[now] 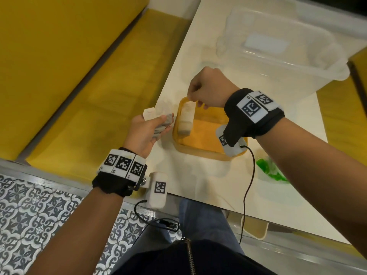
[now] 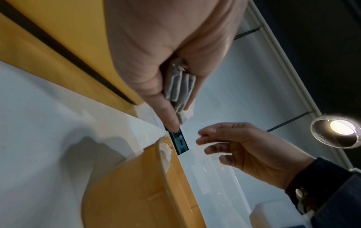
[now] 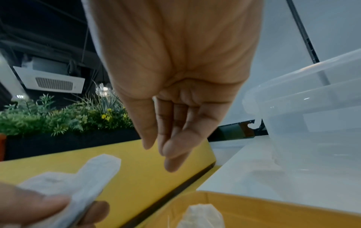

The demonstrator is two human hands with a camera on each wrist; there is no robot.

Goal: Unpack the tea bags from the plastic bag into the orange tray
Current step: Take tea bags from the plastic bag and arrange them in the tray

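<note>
Counter, white and carrying everything, is giving the person a place to sort close to the body. A clear bin is standing at its far side, well apart from the work. The tray is sitting near the counter's left edge, just beside both hands, probably so each drop is short. A green-tinted plastic bag is lying to the tray's right, set aside. The right hand is hovering over the tray's far left corner, fingers loosely bent and holding nothing, seemingly just after a release. The left hand is waiting just left of the tray, fingers curling round a stack of tea bags, likely as the supply. Inside the tray, tea bags are leaning in a row against the left wall.
</note>
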